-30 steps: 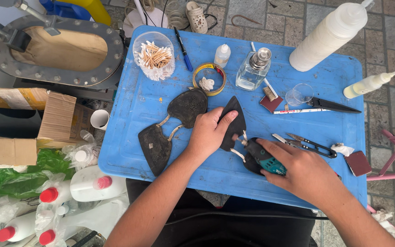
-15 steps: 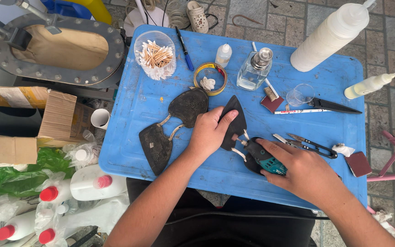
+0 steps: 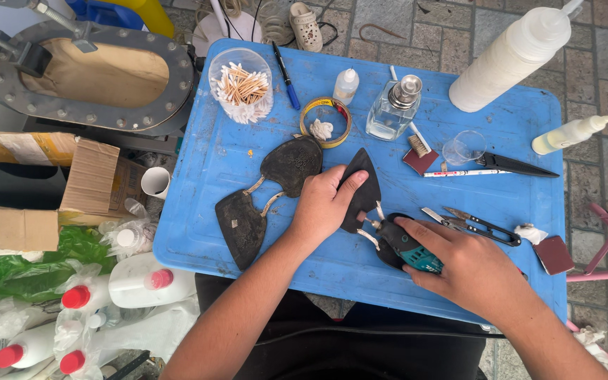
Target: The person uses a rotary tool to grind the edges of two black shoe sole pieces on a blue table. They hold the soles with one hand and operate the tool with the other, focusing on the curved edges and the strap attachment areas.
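Blue tray as bench: our left hand flat, pinning leather piece steady; right hand wraps teal rotary tool.

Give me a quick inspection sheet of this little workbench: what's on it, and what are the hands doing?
Surface: blue plastic board, used as a table.
Job's things: dark leather piece; teal rotary tool.
Clutter: cup of cotton swabs, yellow tape ring, glass bottle, white squeeze bottle, snips, more dark leather pieces.
Hands: left hand presses the leather piece; right hand grips the rotary tool.
Cables: thin cords beyond the board.
Surroundings: paved ground, red-capped bottles, cardboard.
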Demonstrator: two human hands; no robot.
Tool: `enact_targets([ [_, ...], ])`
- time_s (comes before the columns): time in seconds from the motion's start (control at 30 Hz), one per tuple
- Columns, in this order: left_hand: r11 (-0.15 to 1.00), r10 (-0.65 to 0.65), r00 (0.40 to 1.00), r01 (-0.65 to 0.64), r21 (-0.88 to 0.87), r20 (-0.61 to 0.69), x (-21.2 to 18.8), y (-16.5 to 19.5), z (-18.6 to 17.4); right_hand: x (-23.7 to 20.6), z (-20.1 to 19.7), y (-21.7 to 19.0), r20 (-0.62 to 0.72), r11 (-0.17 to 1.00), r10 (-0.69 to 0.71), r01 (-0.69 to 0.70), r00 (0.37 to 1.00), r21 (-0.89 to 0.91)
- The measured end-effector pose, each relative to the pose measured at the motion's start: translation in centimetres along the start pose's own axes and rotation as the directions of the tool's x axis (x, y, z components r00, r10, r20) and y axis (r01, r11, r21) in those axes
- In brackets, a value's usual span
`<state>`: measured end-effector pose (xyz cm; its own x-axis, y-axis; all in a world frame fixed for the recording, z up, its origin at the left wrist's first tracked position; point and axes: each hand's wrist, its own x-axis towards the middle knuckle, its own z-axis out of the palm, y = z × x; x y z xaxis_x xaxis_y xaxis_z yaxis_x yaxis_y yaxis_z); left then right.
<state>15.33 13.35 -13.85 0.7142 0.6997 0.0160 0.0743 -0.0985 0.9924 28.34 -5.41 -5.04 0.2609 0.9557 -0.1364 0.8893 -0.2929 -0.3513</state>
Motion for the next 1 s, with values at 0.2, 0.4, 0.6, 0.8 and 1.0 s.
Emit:
enact_targets([
  [0.2,0.974,0.107,0.992,-0.093,0.206,-0.062,0.2,-0.3,0.1,-0.1,-0.1,-0.1,-0.017,1.000,-0.014,0.014,1.000,0.005],
  [0.4,0.988,0.071,0.995,-0.060,0.142,-0.070,0.2,-0.5,0.1,-0.3,-0.1,-0.2,-0.036,0.999,0.039,-0.038,0.999,0.023],
  [0.6,0.986,-0.044,0.998,0.051,0.158,-0.050,0.1,-0.3,0.2,-1.5,0.2,1.3,-0.157,0.948,0.036,0.016,0.987,0.319],
  [0.8,0.988,0.057,0.995,-0.044,-0.148,0.083,-0.6,0.2,-0.4,-3.8,1.6,3.4,-0.082,0.860,0.281,-0.213,0.956,0.464],
  [1.0,0.951,0.019,0.983,0.039,-0.306,0.184,-0.5,-0.4,-0.4,-4.4,2.5,4.8,-0.199,0.721,0.144,0.035,0.969,0.692],
])
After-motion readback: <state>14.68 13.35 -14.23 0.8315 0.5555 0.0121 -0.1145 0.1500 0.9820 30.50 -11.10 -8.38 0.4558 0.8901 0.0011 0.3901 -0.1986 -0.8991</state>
